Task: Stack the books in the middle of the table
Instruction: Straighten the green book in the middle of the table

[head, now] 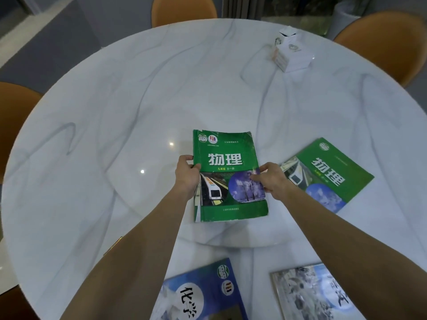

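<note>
A green physics textbook (227,158) lies flat near the middle of the round white marble table (138,100). My left hand (186,175) grips its left edge, thumb on the cover. On the book's right edge rests my right hand (272,179), fingers on the cover. A second green physics book (328,174) lies tilted just right of it, apart from it. Near the front edge lie a blue chemistry book (203,294) and a pale book with a grey-white cover picture (316,294), both partly cut off by the frame.
Two small white boxes (291,51) stand at the table's far right. Orange chairs surround the table: one at the far side (183,9), one at the right (388,42), one at the left (13,112). A raised round centre disc shows in the tabletop.
</note>
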A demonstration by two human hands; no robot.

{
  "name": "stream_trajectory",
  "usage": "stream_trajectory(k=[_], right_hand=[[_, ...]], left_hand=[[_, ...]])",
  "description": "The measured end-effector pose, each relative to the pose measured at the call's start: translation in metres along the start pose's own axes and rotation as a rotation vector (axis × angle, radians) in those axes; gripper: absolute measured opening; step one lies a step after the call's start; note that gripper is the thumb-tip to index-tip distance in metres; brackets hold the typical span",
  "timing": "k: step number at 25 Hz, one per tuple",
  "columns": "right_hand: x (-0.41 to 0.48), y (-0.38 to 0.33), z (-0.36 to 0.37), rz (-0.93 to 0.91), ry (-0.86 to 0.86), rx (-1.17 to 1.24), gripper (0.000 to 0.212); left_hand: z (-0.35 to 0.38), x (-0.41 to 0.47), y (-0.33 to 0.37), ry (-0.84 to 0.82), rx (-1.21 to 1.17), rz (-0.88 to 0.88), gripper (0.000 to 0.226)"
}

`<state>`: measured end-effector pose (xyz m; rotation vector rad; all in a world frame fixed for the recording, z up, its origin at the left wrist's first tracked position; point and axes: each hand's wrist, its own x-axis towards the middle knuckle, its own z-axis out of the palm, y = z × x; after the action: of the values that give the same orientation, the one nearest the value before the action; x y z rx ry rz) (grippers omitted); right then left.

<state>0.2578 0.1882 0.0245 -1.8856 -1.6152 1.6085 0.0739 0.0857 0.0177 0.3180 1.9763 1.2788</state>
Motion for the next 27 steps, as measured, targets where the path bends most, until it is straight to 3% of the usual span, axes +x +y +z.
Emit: stream_trajectory(k=[4,8,15,27], right_hand=[[-0.004,0.025,-0.001,-0.008,0.026,-0.077,0.014],[-0.006,0.042,0.002,0.010,0.008,-0.058,0.025],[-0.006,0.049,0.001,-0.019,0.042,-0.091,0.022],[-0.003,0.051,0.003,-0.048,0.143,-0.250,0.029]], left_hand=[[0.010,-0.005,-0.014,0.021,0.104,-0.005,0.028],[0.011,-0.007,-0.027,0.059,0.174,-0.004,0.030],[0.010,-0.011,-0.038,0.084,0.370,0.072,0.029],[0.008,-0.003,-0.033,-0.010,0.605,0.217,0.026]])
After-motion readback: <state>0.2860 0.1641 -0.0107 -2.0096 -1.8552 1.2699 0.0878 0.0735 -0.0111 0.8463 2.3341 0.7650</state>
